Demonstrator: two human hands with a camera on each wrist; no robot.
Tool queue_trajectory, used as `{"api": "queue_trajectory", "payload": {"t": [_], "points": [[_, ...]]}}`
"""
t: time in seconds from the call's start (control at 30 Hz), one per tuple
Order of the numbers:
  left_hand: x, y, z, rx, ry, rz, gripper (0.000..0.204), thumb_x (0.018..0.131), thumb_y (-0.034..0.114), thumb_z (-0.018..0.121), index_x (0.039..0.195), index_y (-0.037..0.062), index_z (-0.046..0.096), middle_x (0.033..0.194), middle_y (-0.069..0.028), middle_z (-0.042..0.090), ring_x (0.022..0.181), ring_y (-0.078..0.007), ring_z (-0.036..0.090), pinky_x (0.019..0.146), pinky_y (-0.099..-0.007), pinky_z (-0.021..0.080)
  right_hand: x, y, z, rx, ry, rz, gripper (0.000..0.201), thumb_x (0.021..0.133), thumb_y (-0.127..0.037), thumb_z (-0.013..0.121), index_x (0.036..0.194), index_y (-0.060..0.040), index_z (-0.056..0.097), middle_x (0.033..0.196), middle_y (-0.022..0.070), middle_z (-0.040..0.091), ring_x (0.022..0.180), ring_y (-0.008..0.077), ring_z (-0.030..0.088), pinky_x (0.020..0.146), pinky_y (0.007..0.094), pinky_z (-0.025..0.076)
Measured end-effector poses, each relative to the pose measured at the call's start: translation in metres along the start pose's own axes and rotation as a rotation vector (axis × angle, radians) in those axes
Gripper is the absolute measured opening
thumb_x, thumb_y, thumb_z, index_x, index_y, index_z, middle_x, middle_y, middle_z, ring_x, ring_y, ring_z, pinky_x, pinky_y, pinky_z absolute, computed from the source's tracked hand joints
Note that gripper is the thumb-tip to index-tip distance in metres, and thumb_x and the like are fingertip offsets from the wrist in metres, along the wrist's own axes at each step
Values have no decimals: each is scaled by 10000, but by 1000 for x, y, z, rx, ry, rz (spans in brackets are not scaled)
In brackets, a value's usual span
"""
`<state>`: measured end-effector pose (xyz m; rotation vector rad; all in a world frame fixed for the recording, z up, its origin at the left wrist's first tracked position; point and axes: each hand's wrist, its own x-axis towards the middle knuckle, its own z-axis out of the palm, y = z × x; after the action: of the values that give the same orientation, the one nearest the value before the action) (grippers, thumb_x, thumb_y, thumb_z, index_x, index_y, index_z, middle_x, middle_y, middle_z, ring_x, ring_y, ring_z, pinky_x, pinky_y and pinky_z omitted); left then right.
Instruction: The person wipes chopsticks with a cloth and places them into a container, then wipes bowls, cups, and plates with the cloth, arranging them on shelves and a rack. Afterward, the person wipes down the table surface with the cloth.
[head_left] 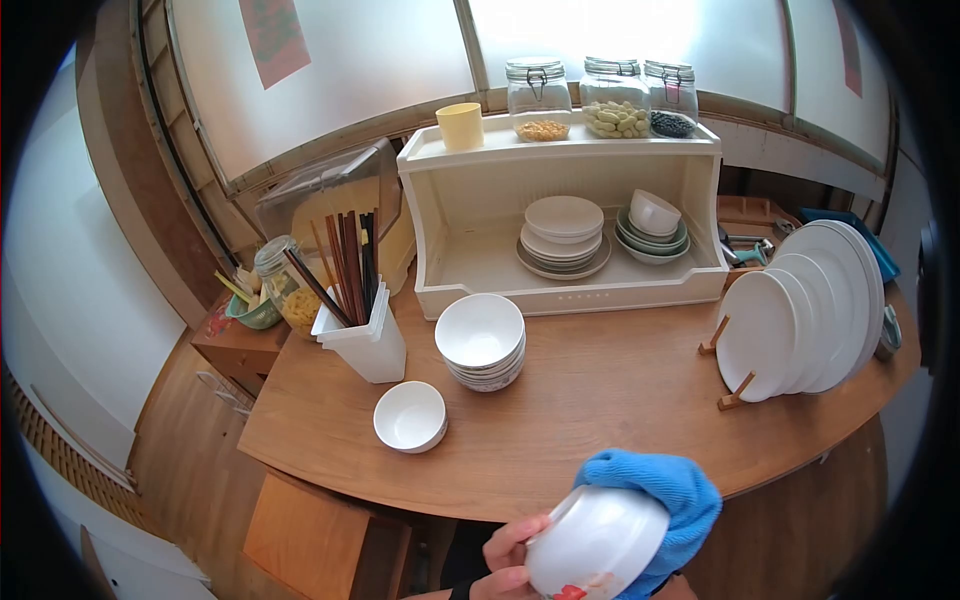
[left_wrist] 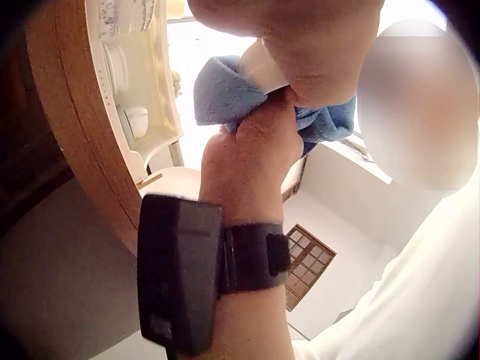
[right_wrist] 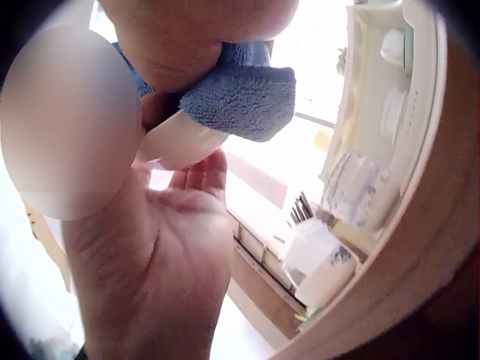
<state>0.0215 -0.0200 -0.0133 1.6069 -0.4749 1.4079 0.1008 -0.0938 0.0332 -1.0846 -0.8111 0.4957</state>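
Note:
At the table's near edge my left hand [head_left: 508,562] grips a white bowl [head_left: 598,540] by its rim. The bowl is tilted and shows a red flower print on its outside. A blue cloth [head_left: 685,500] wraps the bowl's far and right side. My right hand [right_wrist: 199,34] holds this cloth against the bowl; in the head view the cloth and bowl hide most of that hand. In the left wrist view the right hand's fingers meet the cloth beside the bowl. On the table stand a single white bowl [head_left: 410,417] and a stack of bowls [head_left: 480,340].
White plates [head_left: 757,335] stand in a wooden rack at the right. Left of the stack is a white holder [head_left: 365,340] with chopsticks. A cream shelf [head_left: 560,300] at the back holds plates and small bowls, with glass jars [head_left: 613,105] and a yellow cup [head_left: 460,127] on top.

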Motion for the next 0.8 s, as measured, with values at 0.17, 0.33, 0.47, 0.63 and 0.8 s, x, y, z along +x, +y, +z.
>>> {"api": "queue_trajectory", "payload": {"t": [0.17, 0.33, 0.47, 0.63, 0.8], "points": [[-6, 16, -7, -44, -57, -332, 748, 815, 49, 656, 1431, 80, 232, 1384, -311, 318, 1227, -423, 443, 1014, -491, 378, -25, 21, -53, -57, -23, 100, 460, 866, -366, 584, 1159, -13, 548, 1067, 98, 614, 944, 221, 601, 899, 377, 463], [2, 35, -30, 177, -227, -541, 745, 796, 87, 673, 1415, 53, 260, 1356, -336, 329, 1202, -450, 453, 998, -515, 372, -9, 32, -41, -112, -53, 176, 404, 933, -394, 487, 1124, -46, 562, 997, 85, 625, 909, 235, 601, 896, 407, 451], [-14, 30, -44, 75, -219, -465, 590, 828, 238, 623, 1339, 108, 358, 1319, -316, 357, 1170, -487, 447, 946, -580, 389, -4, -2, -30, -363, 11, -137, 438, 809, -380, 602, 1102, -54, 591, 1005, 82, 647, 909, 235, 623, 865, 380, 480], [-9, 20, -53, 213, -381, -173, 487, 800, 262, 661, 1225, 181, 437, 1295, -298, 374, 1145, -455, 469, 940, -551, 410, 3, -41, -11, -612, 41, -483, 539, 594, -336, 797, 1039, -74, 643, 1009, 83, 680, 915, 247, 654, 809, 344, 524], [-5, 20, -45, 166, -345, -171, 521, 797, 204, 689, 1242, 161, 423, 1299, -301, 375, 1161, -467, 464, 952, -550, 406, 9, -56, -18, -475, -215, -91, 237, 817, -220, 629, 959, -31, 642, 926, 134, 675, 818, 217, 653, 712, 330, 517]]}}
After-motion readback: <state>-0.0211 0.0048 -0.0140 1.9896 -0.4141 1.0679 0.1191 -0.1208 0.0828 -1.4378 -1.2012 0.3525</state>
